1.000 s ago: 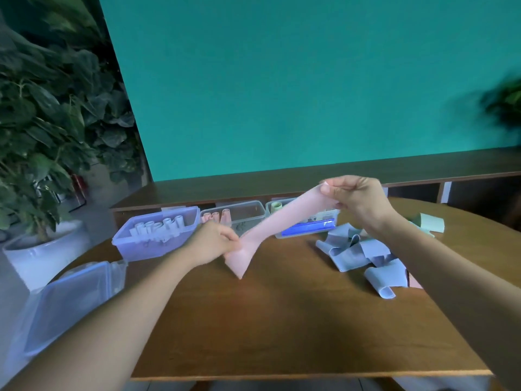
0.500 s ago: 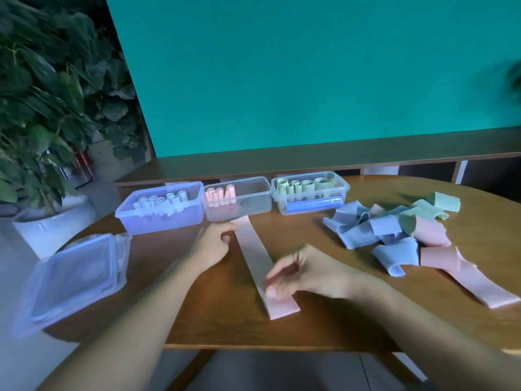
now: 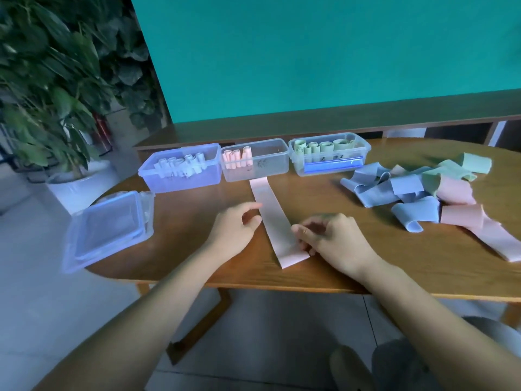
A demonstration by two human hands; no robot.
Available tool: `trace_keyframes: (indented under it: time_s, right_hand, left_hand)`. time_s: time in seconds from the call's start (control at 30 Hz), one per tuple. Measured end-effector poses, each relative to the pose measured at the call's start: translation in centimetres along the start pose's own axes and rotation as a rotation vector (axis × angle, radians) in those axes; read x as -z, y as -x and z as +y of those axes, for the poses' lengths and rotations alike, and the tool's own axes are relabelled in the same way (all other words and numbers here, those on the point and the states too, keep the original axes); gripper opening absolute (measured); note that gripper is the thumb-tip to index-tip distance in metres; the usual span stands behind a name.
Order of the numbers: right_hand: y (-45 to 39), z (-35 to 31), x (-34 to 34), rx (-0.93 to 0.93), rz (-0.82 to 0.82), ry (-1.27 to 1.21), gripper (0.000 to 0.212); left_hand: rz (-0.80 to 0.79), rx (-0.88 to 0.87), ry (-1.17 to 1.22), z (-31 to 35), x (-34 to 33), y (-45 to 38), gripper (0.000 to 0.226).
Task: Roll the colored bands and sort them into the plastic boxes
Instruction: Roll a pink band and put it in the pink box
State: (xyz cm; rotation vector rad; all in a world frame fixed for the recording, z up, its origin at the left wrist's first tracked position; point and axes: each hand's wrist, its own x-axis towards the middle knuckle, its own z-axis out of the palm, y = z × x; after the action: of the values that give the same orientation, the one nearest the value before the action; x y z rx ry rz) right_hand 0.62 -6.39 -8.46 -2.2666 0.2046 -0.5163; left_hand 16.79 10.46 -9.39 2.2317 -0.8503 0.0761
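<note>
Here left hand [image 3: 235,224] grip released beside pink band [image 3: 275,221]; right hand [image 3: 332,238] pinching band edge, fingertips partly hidden.

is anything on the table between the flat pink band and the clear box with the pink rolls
Nothing visible. The flat pink band lies on the wooden table, its far end right by the front wall of the open clear plastic box with pink rolls. No lid covers that box.
</note>
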Motion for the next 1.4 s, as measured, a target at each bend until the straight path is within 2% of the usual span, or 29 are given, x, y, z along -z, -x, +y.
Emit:
trace_keyframes:
  time_s: [0.1,0.2,0.33,0.47,0.6,0.73,0.87,1.07,1.3,1.4]
  right_hand:
    - [0.2,-0.5,-0.4,-0.044,-0.043,-0.191,0.023]
    - [0.4,-0.7,-0.5,-0.142,-0.041,-0.394,0.014]
    - [0.7,0.1,-0.2,-0.06,0.022,-0.176,0.012]
    - [1.3,0.2,0.4,0.029,-0.105,-0.17,0.01]
    - [1.4,0.2,0.2,0.213,-0.269,-0.052,0.029]
    - [1.2,0.6,-0.1,0.305,-0.336,-0.03,0.02]
    - [1.1,0.8,-0.3,0.319,-0.315,-0.01,0.016]
    - [1.1,0.4,-0.4,0.291,-0.325,0.021,0.025]
    - [0.8,0.2,-0.8,0.272,-0.324,0.1,0.011]
    - [0.4,0.0,-0.7,0.18,-0.341,0.083,0.012]
  left_hand:
    - [0.031,-0.012,0.206,0.7,0.5,1.8,0.031]
    - [0.004,-0.077,0.241,1.5,0.8,4.7,0.029]
    - [-0.014,-0.148,0.167,2.6,0.8,8.2,0.026]
    - [0.09,-0.207,0.126,2.4,0.6,9.6,0.023]
    - [0.033,-0.219,0.116,2.1,1.2,9.1,0.017]
    - [0.016,-0.235,0.053,1.9,1.3,9.4,0.007]
    - [0.0,-0.232,-0.006,1.6,1.1,9.3,0.012]
    - [-0.007,-0.248,-0.034,1.6,1.1,9.3,0.014]
    - [0.001,-0.297,-0.1,1.4,1.0,9.4,0.022]
    - [-0.018,-0.251,-0.133,1.6,0.9,9.2,0.025]
